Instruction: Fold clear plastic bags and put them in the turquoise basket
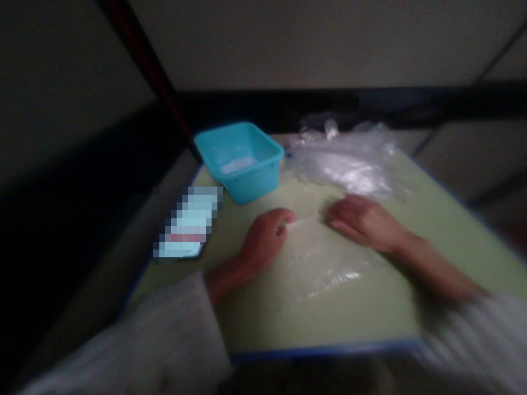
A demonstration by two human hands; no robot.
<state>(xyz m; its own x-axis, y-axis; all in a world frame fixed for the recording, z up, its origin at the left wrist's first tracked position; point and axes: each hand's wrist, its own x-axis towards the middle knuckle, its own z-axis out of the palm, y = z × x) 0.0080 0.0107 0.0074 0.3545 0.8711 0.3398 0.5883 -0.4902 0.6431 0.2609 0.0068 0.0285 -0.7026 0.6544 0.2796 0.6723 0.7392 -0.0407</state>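
Note:
A clear plastic bag (325, 263) lies flat on the pale green table (370, 312) in front of me. My left hand (265, 238) rests at the bag's upper left corner with its fingers curled, pinching the bag's top edge. My right hand (362, 222) lies on the bag's upper right corner, fingers bent down against the plastic. The picture is blurred, so the exact grip of either hand is hard to make out.
A turquoise plastic tub (241, 159) stands at the table's back left. A heap of clear plastic bags (349, 159) lies behind my right hand. A phone (187, 225) lies at the left edge. The table's blue front edge (325, 350) is close to me.

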